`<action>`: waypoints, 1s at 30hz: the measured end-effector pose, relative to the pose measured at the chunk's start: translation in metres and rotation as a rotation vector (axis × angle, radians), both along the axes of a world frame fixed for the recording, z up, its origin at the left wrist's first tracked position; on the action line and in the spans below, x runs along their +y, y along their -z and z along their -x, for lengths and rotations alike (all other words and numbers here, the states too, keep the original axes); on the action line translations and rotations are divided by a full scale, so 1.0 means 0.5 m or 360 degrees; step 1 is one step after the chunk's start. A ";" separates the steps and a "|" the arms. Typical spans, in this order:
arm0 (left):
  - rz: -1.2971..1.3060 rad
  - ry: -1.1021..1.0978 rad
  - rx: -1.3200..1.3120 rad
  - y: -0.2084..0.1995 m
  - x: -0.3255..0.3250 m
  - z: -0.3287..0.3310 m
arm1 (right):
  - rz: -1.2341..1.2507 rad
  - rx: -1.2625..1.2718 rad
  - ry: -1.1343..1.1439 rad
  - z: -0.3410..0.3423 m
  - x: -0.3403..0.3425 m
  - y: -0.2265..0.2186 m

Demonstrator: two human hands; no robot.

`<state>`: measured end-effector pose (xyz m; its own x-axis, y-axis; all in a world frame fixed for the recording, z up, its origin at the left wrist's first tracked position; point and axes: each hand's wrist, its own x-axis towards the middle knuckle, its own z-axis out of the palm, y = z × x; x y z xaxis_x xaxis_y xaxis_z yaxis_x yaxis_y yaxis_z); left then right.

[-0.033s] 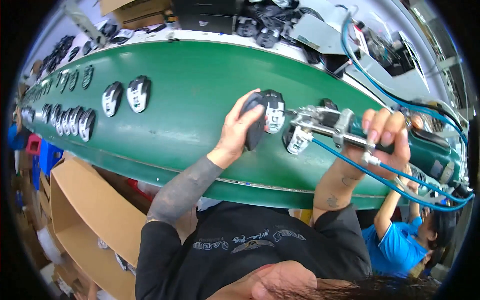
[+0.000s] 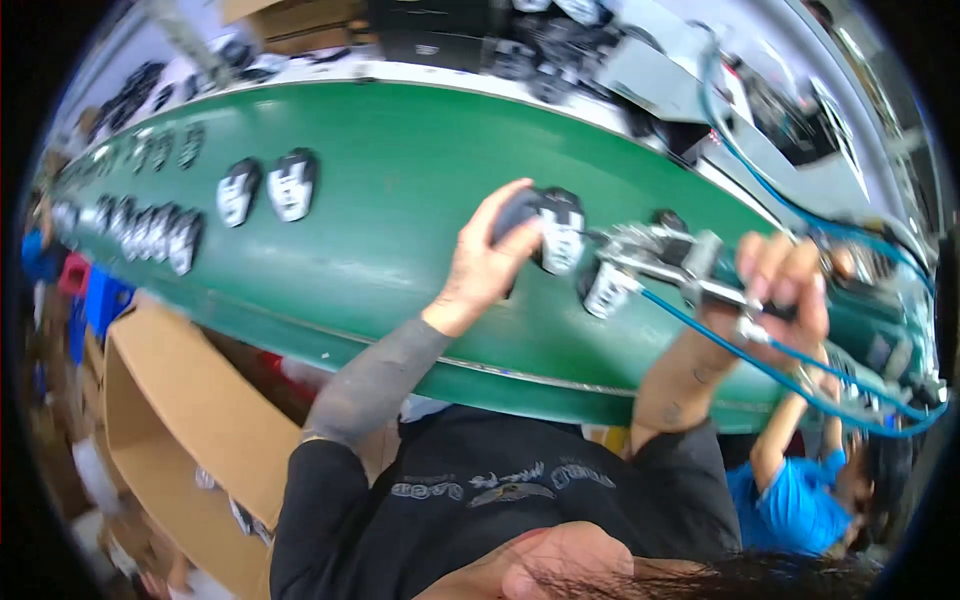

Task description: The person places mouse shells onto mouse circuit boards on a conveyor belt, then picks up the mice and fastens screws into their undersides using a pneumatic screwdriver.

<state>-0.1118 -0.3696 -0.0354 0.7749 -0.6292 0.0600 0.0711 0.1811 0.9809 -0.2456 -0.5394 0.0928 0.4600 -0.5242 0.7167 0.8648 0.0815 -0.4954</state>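
My left hand (image 2: 487, 255) is closed around a dark, rounded mouse shell (image 2: 513, 215), its fingers hiding much of it. Right against that shell stands a black-and-white computer mouse body (image 2: 562, 235); I cannot tell whether the hand also grips it. My right hand (image 2: 785, 290) is wrapped round a silver metal air tool (image 2: 650, 255) fed by blue hoses. The tool's thin tip points left, close to the mouse body. Below the tool another black-and-white mouse body (image 2: 605, 290) sits on the green belt (image 2: 400, 230), and a small dark part (image 2: 668, 218) lies behind it.
Two mouse bodies (image 2: 292, 185) lie on the belt to the left, with rows of several more beyond. A cardboard box (image 2: 190, 400) stands below the near edge. Dark parts (image 2: 545, 60) crowd the far ledge. A co-worker in a blue shirt (image 2: 795, 500) is at the lower right.
The whole view has shifted a little and blurred. The dark shell in my left hand shows less of its length. Both hands keep their holds.
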 end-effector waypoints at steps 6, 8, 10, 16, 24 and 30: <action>-0.1442 -0.0459 -0.1701 0.040 0.048 -0.066 | 0.0109 0.0272 -0.0281 0.069 -0.092 0.022; -0.1135 -0.0564 -0.2041 0.006 0.028 -0.050 | 0.0110 0.0188 -0.0307 0.079 -0.107 0.040; -0.0401 -0.0360 -0.2022 0.019 0.021 -0.044 | 0.0170 0.0138 -0.0148 0.056 -0.110 0.045; 0.0074 -0.0038 -0.2098 0.015 0.008 -0.020 | 0.0554 0.0141 -0.0541 0.024 -0.104 0.019; 0.0315 -0.0095 -0.1962 0.009 0.002 -0.024 | 0.0638 0.0137 -0.0796 0.039 -0.148 0.021; 0.0304 -0.0042 -0.1832 0.021 -0.002 -0.011 | 0.0751 0.0133 -0.0974 0.027 -0.137 0.003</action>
<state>-0.1061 -0.3704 -0.0461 0.2140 -0.5184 0.8280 -0.8486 0.3211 0.4204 -0.2592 -0.6080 0.0913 0.6313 0.1926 0.7512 0.6924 0.2964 -0.6579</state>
